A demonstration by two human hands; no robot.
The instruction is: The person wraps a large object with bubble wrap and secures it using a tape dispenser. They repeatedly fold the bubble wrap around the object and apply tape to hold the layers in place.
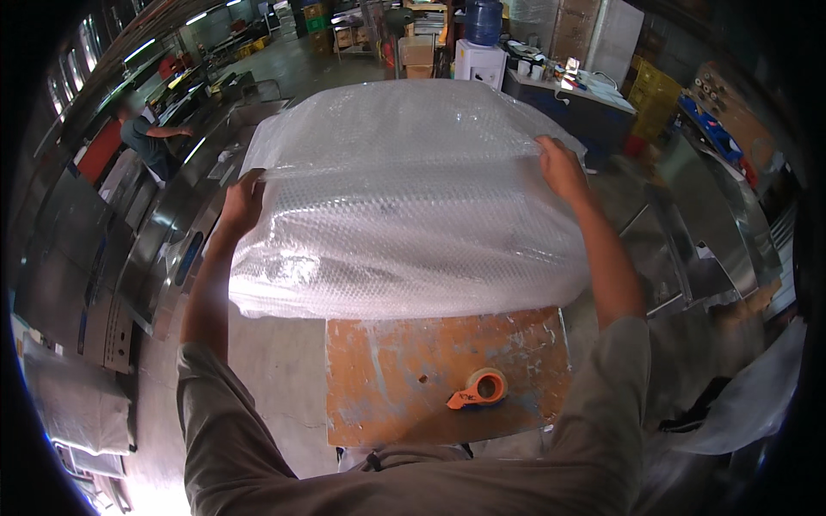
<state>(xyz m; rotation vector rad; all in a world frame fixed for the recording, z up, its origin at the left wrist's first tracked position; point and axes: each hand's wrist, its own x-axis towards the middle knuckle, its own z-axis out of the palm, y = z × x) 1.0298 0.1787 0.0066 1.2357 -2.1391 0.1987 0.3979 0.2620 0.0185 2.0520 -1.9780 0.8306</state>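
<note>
A large sheet of clear bubble wrap [404, 232] covers a wide, bulky object on the table in front of me; what lies beneath cannot be made out. At its left side my left hand [245, 203] pinches the edge of an upper layer of the wrap. My right hand [561, 168] grips the same layer at the right side, a little farther away. Between the hands the edge runs nearly straight across. An orange tape dispenser [478, 390] with a roll of tape rests on the worn brown tabletop [379, 370] close to my body.
Stainless-steel units [163, 224] stand along the left, with a person [148, 138] beyond them. More metal panels [701, 232] are at right. Behind the wrap are a water dispenser [479, 60], a cluttered desk [572, 90] and yellow crates [654, 90].
</note>
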